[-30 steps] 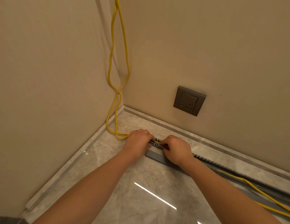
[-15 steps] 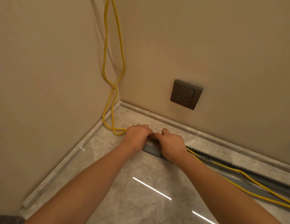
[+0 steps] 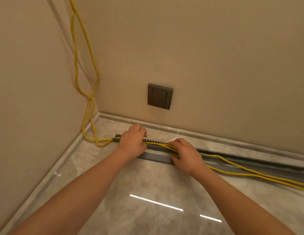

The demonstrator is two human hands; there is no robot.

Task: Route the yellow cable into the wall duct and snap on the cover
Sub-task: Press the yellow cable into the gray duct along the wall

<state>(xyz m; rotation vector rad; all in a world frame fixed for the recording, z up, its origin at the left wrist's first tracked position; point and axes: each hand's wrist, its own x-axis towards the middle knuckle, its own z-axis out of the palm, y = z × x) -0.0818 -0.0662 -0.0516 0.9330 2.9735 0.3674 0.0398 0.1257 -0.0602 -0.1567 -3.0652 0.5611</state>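
marble floor (image 3: 148,184) in beige corner; fingers (image 3: 141,131) of left hand (image 3: 132,144) and right hand (image 3: 186,154) curled on yellow cable (image 3: 158,144) over duct (image 3: 224,152)

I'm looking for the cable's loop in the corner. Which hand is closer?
Left. The left hand sits just right of the yellow cable loop; the right hand is farther along the duct.

My count: two bare hands, left hand (image 3: 132,143) and right hand (image 3: 186,155). One slotted grey plastic duct (image 3: 156,146) between them. One flat grey plastic cover strip (image 3: 154,157) on their near side. Two runs of thin yellow cable (image 3: 249,175) right of the right hand. One dark square wall socket (image 3: 159,96) beyond both.
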